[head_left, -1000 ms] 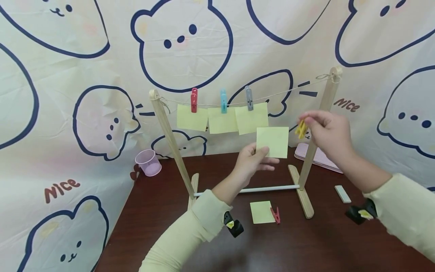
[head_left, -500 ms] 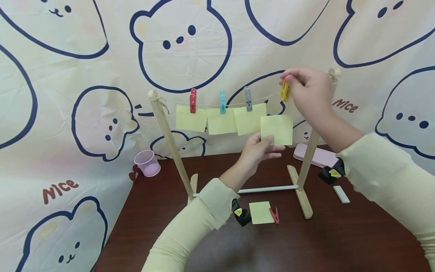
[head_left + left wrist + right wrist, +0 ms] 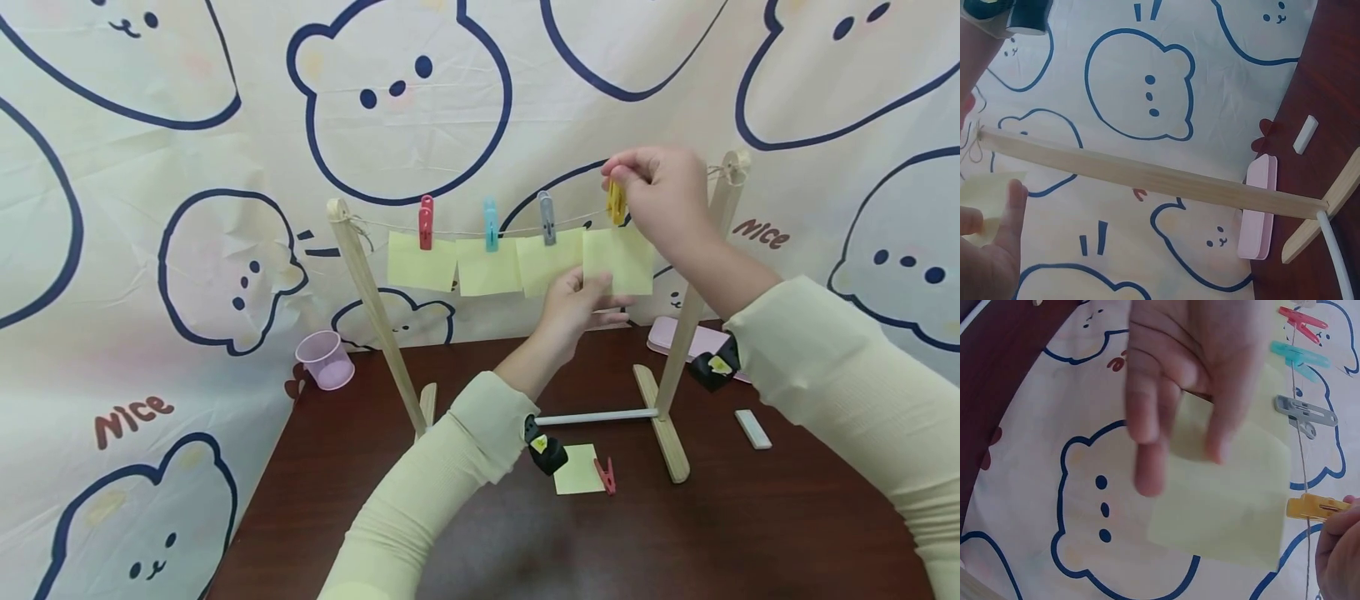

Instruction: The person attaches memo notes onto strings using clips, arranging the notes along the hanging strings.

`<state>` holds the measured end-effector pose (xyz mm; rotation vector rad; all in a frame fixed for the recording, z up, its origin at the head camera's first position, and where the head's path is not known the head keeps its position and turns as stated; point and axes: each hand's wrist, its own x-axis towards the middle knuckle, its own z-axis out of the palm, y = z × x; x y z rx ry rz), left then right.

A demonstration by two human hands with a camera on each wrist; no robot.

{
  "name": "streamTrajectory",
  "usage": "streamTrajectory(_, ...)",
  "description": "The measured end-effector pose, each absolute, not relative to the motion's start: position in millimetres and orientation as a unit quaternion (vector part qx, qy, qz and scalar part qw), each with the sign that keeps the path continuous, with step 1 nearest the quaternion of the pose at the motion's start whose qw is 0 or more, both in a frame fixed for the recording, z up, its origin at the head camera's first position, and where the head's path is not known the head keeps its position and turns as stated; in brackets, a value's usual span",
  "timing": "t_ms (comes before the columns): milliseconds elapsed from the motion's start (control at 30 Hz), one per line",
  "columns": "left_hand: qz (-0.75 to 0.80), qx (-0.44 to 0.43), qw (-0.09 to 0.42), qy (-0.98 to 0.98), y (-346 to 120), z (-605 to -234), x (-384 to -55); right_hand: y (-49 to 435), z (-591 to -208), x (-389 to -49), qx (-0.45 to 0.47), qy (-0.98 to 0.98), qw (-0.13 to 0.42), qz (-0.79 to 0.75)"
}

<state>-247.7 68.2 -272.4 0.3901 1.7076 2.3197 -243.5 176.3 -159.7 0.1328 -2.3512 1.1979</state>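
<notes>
Cartoon-printed cloth (image 3: 247, 158) behind lilac cup (image 3: 326, 361), pink case (image 3: 663, 336), white block (image 3: 753, 429)

Desk (image 3: 712, 533): dark reddish brown, smooth, with a dull shine on its near part.
Backdrop (image 3: 225, 158): cream-white and cloth-like, standing behind the desk and also along its left side, with fine creases.
Bear outlines (image 3: 450, 142): thick, dark blue, the largest ones high above the desk.
Nice lettering (image 3: 135, 421): brownish red, once left of the desk, once above its right side.
Light: soft, a little cooler low at the desk's left.
</notes>
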Motion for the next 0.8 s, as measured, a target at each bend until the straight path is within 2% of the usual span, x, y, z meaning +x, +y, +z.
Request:
streamTrajectory(400,0.796,0.137,0.113,0.578,71.7,-264.4,-250.1,182.8,-165.6,-242.5,0.046,-0.879,0.222,0.42)
streamTrajectory(800,0.797,0.122,0.107,0.582,68.9,-266.1,-251.3,194.0,-165.3,-239.1,0.109,-0.889,0.131,0.424)
